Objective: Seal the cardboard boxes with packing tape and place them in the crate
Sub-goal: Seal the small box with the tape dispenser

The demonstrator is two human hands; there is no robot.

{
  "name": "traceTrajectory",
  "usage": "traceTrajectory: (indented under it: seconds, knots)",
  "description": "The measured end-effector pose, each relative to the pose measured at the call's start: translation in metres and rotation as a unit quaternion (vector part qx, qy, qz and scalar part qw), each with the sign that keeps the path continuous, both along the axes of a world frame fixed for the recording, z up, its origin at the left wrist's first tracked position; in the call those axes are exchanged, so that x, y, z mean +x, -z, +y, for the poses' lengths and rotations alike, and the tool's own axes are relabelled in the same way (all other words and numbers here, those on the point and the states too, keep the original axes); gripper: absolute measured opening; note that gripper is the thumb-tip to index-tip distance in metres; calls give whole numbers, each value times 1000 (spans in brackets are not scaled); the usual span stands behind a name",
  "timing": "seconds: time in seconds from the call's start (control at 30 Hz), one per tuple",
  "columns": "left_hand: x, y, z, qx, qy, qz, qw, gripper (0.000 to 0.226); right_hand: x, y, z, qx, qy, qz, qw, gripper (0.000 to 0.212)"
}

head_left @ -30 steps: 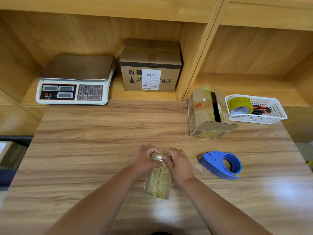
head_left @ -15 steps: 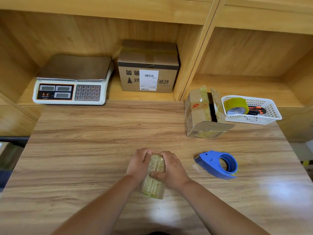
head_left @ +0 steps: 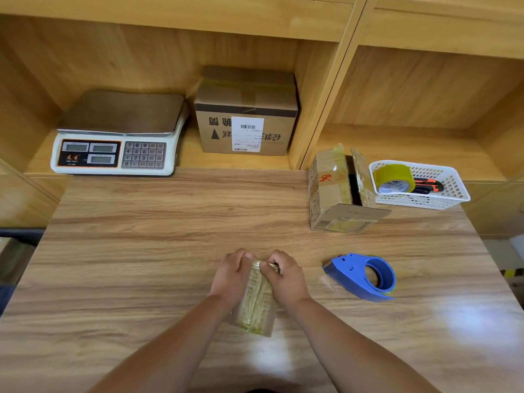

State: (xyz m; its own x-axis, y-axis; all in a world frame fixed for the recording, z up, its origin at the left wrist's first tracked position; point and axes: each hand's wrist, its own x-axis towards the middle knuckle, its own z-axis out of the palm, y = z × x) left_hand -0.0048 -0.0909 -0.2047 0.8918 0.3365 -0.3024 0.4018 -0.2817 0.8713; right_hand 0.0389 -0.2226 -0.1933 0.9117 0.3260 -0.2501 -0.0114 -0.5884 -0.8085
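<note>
Both hands on one item. Left hand (head_left: 231,275) and right hand (head_left: 286,276) hold the small box (head_left: 256,304) from either side, fingers curled over its far end, fingertips nearly meeting on top. The box is wrapped in glossy yellowish tape and lies flat on the table (head_left: 141,251), its long axis running from the grip back between the forearms. Right of the grip, near but apart: blue tape dispenser (head_left: 361,276) on the table. Beyond the grip and to the right: open carton (head_left: 334,191), flaps up, taped on its faces. Just beside that carton, farther right: white basket (head_left: 453,194) with a tape roll (head_left: 392,177) and an orange cutter (head_left: 426,184). Well beyond the grip, on the shelf: large carton (head_left: 245,114) with a label; to its left, a scale (head_left: 119,134).
</note>
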Motion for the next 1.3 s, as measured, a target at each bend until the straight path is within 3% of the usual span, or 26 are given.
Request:
traceTrajectory:
  seconds: [0.2, 0.33, 0.7, 1.0, 1.13, 1.3]
  knots:
    - [3, -2, 3, 14, 9, 23, 1000, 22, 9, -6, 5, 13, 27, 58, 998, 38]
    - [4, -3, 5, 39, 33, 20, 998, 25, 13, -14, 11, -89, -3, 22, 996, 42]
    - [2, -19, 7, 123, 52, 50, 990, 21, 4, -21, 11, -111, -19, -10, 994, 43]
    - [-31, -28, 20, 239, 10, 7, 971, 14, -26, -12, -7, -100, 146, -23, 984, 41]
    - [-40, -17, 7, 157, -17, 57, 986, 61, -31, -13, -3, -79, 142, -5, 987, 27]
    - [-39, -14, -9, 52, -112, 45, 991, 80, -34, -16, 13, -160, 122, 34, 979, 72]
